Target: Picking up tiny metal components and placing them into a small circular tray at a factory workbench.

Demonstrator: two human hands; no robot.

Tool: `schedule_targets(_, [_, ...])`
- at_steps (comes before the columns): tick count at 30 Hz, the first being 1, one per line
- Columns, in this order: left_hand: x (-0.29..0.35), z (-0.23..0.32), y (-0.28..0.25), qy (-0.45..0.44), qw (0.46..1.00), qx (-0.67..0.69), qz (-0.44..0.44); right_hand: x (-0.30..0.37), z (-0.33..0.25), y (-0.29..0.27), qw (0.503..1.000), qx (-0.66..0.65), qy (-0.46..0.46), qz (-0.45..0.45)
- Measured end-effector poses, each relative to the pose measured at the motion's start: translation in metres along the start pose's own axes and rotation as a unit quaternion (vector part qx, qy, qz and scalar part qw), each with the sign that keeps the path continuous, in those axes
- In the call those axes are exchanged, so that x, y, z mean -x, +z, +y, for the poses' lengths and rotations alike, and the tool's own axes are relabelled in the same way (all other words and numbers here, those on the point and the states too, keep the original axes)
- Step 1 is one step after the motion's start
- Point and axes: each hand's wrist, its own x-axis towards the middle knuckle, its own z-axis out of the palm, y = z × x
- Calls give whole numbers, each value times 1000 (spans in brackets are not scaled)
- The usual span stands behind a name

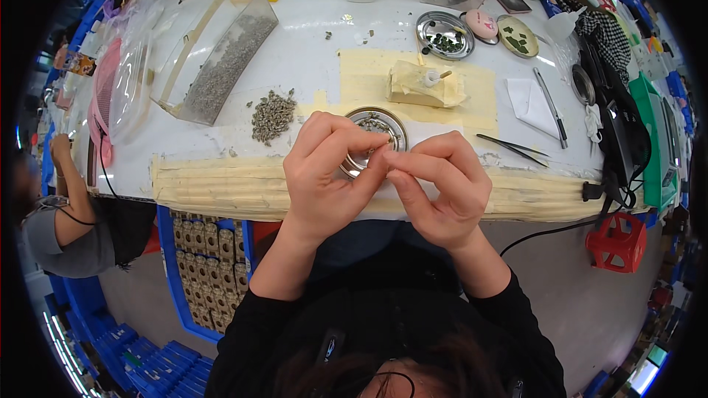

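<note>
1. White worktop (313, 33) fills the upper frame.
2. Left hand (324, 169) and right hand (448, 190) meet at centre, fingertips bunched; whether they grasp anything, I cannot tell.
3. Round dish (401, 124) with small parts (372, 124) sits beneath, at frame centre.

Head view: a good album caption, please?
Left hand and right hand close together over a metal dish, small pieces heaped nearby.

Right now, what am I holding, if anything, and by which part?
Unclear: left hand and right hand are close together; anything between is too small.
</note>
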Motion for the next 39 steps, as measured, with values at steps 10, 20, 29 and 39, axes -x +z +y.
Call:
schedule_targets(10, [0, -2, -5, 7, 999, 48, -2, -2, -1, 2, 990, -60, 128, -25])
schedule_targets(20, [-2, 3, -3, 51, 999, 4, -13, 3, 6, -4, 946, -205, 253, -14])
schedule_targets(29, [0, 1, -1, 3, 1000, -1, -20, 0, 1, 4, 999, -33, 30, -14])
schedule_targets(39, [2, -3, -6, -73, 990, 123, 5, -1, -1, 3, 993, -42, 107, -17])
